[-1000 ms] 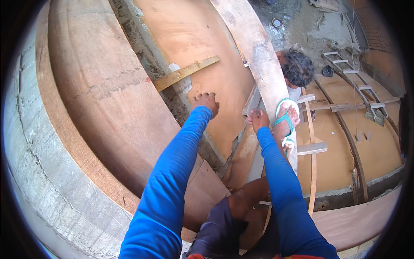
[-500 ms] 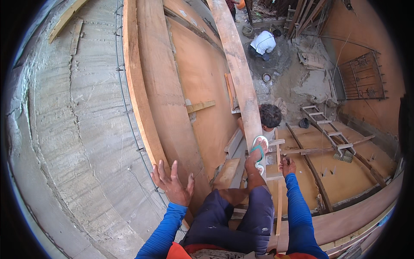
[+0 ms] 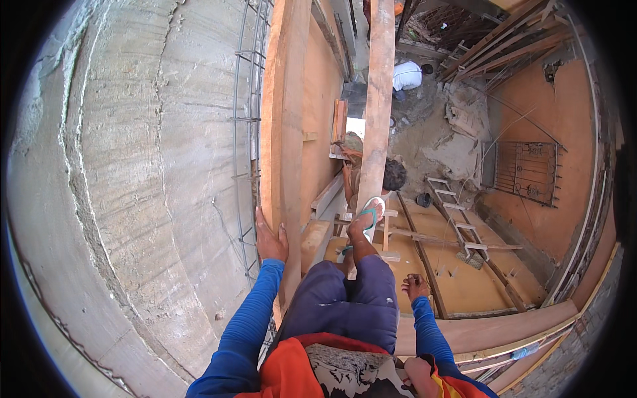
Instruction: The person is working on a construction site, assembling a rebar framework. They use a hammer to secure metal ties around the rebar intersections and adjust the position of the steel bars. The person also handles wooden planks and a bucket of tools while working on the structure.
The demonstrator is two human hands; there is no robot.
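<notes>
My left hand (image 3: 272,241) is on the top edge of a long upright wooden board (image 3: 273,132). Its thumb lies on the inner side and the fingers go over the outer edge, partly hidden. My right hand (image 3: 415,286) hangs in the air over the drop on the right, fingers curled, with nothing visible in it. One foot, in a white flip-flop (image 3: 378,201) with green straps, stands on a narrow plank (image 3: 379,86) running away from me. The other foot is lower and partly hidden by my leg.
Rough concrete (image 3: 126,152) and steel rebar (image 3: 245,119) lie left of the board. A person (image 3: 394,175) is beneath the plank, and another in a white shirt (image 3: 406,76) crouches farther off. A ladder (image 3: 458,212), a metal grille (image 3: 527,172) and a black bucket (image 3: 423,199) are below right.
My left hand, spread above the board before, has come down onto its edge. My view has turned and shifted left. The person beneath the plank now shows an arm at its left side.
</notes>
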